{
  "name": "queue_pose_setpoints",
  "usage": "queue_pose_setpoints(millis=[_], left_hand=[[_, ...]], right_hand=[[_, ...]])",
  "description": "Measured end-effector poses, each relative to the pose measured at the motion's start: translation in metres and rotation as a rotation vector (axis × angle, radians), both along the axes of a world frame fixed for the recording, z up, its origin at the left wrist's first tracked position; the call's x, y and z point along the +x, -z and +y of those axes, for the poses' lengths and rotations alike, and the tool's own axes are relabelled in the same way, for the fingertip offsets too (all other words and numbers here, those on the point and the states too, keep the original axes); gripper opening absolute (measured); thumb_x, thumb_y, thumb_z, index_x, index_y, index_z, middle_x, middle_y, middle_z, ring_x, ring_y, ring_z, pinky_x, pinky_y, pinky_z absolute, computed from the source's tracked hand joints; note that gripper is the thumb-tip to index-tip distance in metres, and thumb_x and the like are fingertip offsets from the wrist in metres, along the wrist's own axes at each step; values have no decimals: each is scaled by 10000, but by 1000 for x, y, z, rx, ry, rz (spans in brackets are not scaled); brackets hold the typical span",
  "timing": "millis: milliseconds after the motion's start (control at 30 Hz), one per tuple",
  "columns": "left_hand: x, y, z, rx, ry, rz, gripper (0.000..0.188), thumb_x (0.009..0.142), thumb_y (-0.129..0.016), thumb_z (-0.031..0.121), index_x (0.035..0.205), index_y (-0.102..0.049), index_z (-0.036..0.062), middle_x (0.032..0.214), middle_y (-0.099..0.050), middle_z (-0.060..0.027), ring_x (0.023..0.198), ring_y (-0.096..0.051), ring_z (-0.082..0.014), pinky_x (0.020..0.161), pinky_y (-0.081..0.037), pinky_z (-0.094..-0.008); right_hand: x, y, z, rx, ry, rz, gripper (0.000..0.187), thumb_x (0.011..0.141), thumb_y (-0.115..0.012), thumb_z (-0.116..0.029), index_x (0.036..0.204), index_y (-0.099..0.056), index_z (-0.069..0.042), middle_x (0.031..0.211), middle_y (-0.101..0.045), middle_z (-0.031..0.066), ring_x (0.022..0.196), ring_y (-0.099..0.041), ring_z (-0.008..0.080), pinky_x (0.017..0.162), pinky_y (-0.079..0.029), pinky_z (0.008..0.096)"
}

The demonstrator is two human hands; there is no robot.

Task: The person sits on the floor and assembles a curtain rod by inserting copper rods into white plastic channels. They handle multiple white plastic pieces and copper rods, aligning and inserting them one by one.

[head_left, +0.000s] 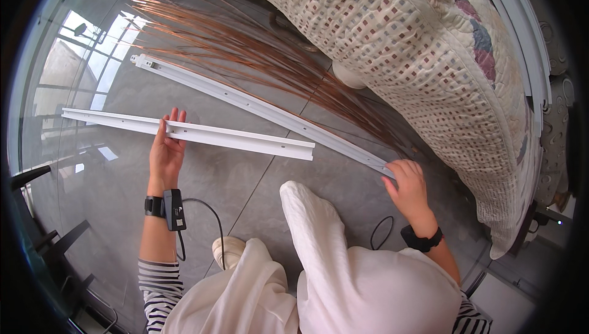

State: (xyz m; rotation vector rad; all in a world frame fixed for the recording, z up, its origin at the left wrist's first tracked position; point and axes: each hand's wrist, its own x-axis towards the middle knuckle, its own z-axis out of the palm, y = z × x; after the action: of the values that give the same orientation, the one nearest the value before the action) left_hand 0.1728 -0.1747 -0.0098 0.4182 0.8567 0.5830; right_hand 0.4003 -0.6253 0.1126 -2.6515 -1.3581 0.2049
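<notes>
My left hand (168,150) is closed around a white channel-shaped strip (239,139) near its middle. That strip has small holes along it and is held over the floor, its far end pointing left. A second long white rail (245,105) slants from the upper left down to the right, with a small fitting at its upper left end. At its lower right end, my right hand (409,188) grips the rail between thumb and fingers. Black bands circle both wrists, and a small black box with a cable sits on the left one.
Thin copper-coloured rods (245,51) lie fanned out on the grey tiled floor (245,180) beyond the rails. A patterned quilt (417,58) hangs down at the right. Black chair legs (61,242) stand at the lower left. Window light reflects off the floor.
</notes>
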Motion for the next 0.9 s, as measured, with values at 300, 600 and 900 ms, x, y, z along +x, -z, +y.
queue_pose_setpoints(millis=[300,600,900], left_hand=[[8,-7,-28,-56,26,0,299,1040,-503,207,1261,-424,21,1455,-467,-194,1353,-467,-358,1115,-450,-455],[-6,-5,-1,-27,12,55,288,1044,-492,204,1253,-425,18,1469,-459,-194,1358,-466,-347,1116,-444,-451],[-28,20,58,37,75,36,279,1037,-511,205,1237,-465,16,1443,-497,-181,1358,-469,-330,1120,-447,-393]], right_hand=[[-35,41,88,229,-140,106,118,775,-690,-23,846,-605,-64,830,-605,69,828,-588,271,787,-448,389],[-6,25,-36,53,12,7,95,765,-713,-42,782,-620,-49,790,-619,96,793,-604,294,763,-453,404],[-10,-48,-321,-440,519,-143,47,839,-664,-77,841,-631,-44,839,-642,147,778,-622,384,690,-490,459]])
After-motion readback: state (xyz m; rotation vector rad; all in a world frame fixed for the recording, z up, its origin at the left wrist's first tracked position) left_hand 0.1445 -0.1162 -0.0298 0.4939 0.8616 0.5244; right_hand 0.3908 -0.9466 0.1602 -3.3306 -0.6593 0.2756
